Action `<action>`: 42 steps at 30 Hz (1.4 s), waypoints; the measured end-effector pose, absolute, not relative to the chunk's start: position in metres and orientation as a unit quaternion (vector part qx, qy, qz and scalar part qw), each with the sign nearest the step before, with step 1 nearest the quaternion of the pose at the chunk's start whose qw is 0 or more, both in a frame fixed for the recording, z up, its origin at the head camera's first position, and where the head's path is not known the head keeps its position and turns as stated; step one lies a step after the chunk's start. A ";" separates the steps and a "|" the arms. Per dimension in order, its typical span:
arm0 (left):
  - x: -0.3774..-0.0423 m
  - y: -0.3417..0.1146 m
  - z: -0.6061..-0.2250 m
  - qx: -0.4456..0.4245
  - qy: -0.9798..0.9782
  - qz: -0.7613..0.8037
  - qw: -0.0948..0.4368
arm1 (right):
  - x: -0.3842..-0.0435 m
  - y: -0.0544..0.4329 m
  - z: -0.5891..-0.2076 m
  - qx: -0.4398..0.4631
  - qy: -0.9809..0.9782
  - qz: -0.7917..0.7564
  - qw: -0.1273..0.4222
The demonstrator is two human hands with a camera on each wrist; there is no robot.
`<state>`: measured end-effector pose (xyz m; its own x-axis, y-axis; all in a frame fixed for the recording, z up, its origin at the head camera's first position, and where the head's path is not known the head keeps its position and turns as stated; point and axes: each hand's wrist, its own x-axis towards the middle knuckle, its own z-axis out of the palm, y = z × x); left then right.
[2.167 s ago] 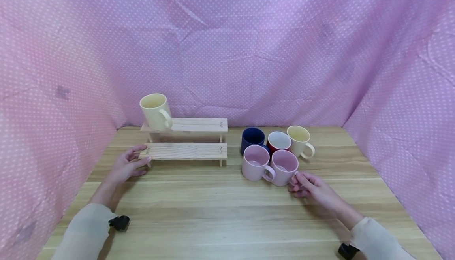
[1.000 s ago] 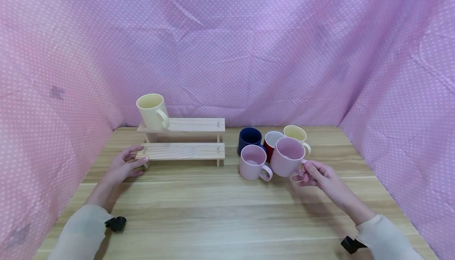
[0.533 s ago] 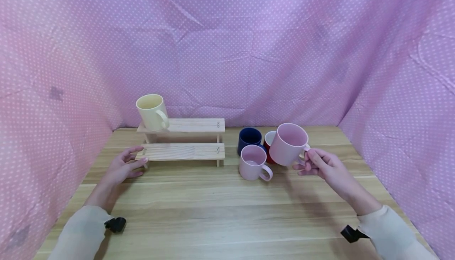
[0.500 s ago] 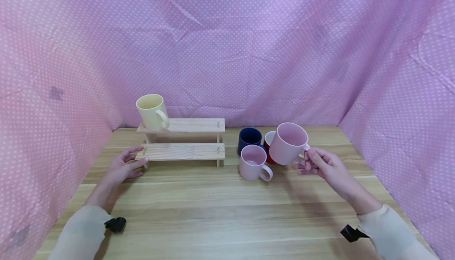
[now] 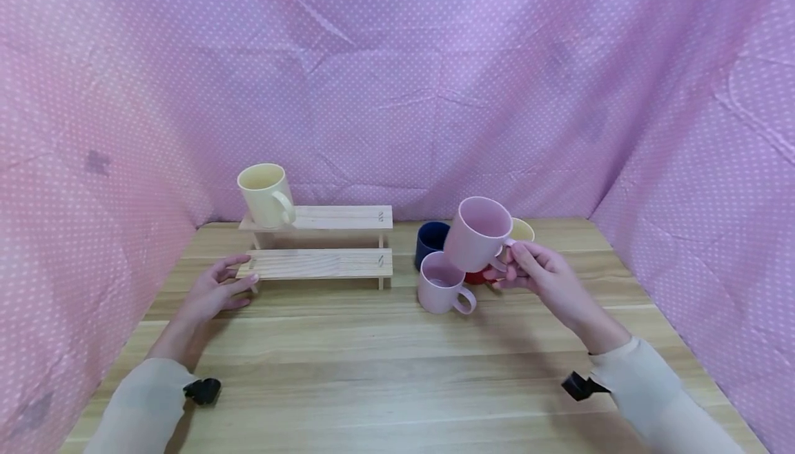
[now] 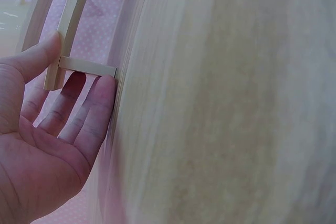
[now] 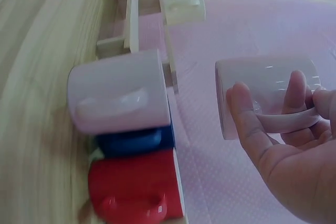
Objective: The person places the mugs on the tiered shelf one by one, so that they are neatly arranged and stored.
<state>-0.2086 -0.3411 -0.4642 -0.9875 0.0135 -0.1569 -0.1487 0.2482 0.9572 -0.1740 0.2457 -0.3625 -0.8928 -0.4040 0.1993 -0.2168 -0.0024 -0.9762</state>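
Observation:
My right hand point(image 5: 546, 281) grips a pink mug point(image 5: 477, 237) by its handle, thumb on top. The mug hangs tilted above the other mugs; the right wrist view shows it in front of the pink cloth, apart from the rest. A second pink mug point(image 5: 441, 285) stands on the table below it. Behind are a blue mug point(image 5: 431, 240), a mostly hidden red mug point(image 7: 134, 187) and a yellow mug point(image 5: 523, 229). My left hand point(image 5: 214, 290) holds the left end of a two-step wooden shelf point(image 5: 323, 264), thumb on the lower board, fingers by its leg point(image 6: 86, 66).
A pale yellow mug point(image 5: 266, 195) stands on the left end of the shelf's upper board point(image 5: 341, 217). Pink dotted cloth point(image 5: 397, 81) hangs behind and on both sides of the wooden table point(image 5: 348, 371).
My right hand has lifted the pink mug off the table from the front of the group, then carried it higher and to the left. The left hand stays on the shelf.

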 end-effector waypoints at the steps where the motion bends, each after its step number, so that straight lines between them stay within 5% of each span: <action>1: -0.208 -0.342 -0.464 -0.043 0.787 0.611 0.066 | -0.177 0.241 -0.362 -0.219 0.701 -0.675 0.073; 42: -0.206 -0.338 -0.462 -0.054 0.791 0.607 0.052 | -0.285 0.041 -0.335 -0.197 0.693 -0.678 0.143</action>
